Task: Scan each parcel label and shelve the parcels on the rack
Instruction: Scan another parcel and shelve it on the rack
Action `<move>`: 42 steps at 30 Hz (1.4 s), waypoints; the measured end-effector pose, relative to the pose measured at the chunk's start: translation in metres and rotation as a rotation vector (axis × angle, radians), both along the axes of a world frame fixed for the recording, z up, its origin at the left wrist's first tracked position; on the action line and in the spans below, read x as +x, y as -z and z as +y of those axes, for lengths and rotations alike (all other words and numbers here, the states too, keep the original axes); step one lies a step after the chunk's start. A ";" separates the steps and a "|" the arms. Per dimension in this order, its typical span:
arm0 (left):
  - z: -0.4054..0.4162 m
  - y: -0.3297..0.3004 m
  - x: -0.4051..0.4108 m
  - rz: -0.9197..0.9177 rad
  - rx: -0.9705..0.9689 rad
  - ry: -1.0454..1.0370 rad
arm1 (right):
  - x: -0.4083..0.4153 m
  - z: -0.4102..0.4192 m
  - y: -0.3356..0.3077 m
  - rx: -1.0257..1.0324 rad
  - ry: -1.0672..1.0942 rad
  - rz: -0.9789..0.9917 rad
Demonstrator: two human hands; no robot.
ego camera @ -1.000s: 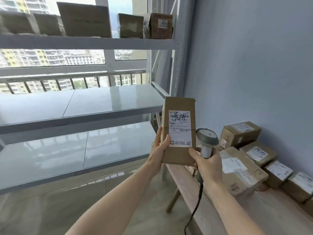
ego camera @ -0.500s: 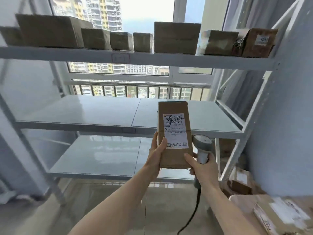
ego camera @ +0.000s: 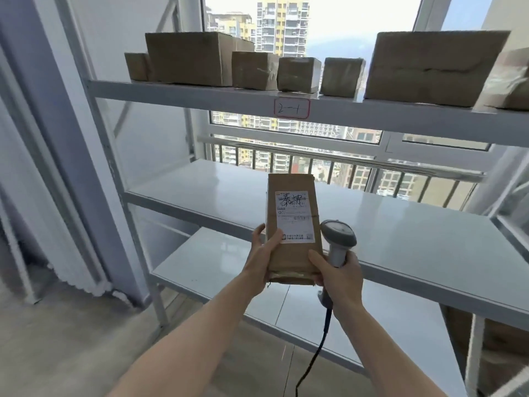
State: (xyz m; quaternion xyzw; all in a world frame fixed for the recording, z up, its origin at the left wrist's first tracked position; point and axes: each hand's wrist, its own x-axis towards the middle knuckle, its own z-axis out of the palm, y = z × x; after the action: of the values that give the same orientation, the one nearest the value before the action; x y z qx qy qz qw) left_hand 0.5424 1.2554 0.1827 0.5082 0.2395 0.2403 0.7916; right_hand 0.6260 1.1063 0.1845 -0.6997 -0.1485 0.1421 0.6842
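Behind parcel [ego camera: 293,227], left fingers hidden, scanner [ego camera: 337,242] half-covered

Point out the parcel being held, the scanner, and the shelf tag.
parcel [ego camera: 292,224], head view, on its white label.
scanner [ego camera: 338,235], head view, on its grey head.
shelf tag [ego camera: 292,108], head view, on the red-bordered sticker's middle.

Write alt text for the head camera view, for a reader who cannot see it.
Two hands hold a labelled cardboard parcel upright before a white rack; the right hand also grips a grey scanner, the left hand its other edge. Seven brown boxes line the top shelf.
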 end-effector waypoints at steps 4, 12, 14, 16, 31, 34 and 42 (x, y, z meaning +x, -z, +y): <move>0.039 0.003 0.008 0.005 -0.008 -0.035 | 0.019 0.044 0.001 -0.020 -0.047 0.029; 0.145 0.013 0.021 0.039 0.001 -0.064 | 0.034 0.152 0.001 -0.046 -0.082 0.051; 0.178 0.016 0.023 0.056 -0.002 -0.053 | 0.035 0.183 0.000 -0.060 -0.075 0.046; 0.213 0.017 0.023 0.065 0.003 -0.038 | 0.034 0.216 -0.003 -0.072 -0.071 0.036; 0.426 0.016 0.026 0.104 0.127 -0.038 | 0.041 0.435 -0.003 -0.088 -0.064 0.064; 0.458 0.024 0.033 0.106 0.088 -0.126 | 0.048 0.471 0.001 -0.111 -0.095 0.048; 0.532 0.036 0.027 0.106 0.089 -0.229 | 0.046 0.555 0.007 -0.156 -0.146 0.031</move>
State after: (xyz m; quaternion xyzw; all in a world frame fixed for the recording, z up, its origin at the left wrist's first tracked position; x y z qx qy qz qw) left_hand 0.5692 1.7871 0.1468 0.5243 0.3266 0.3122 0.7218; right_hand 0.6716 1.6610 0.1770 -0.7358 -0.1770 0.2132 0.6179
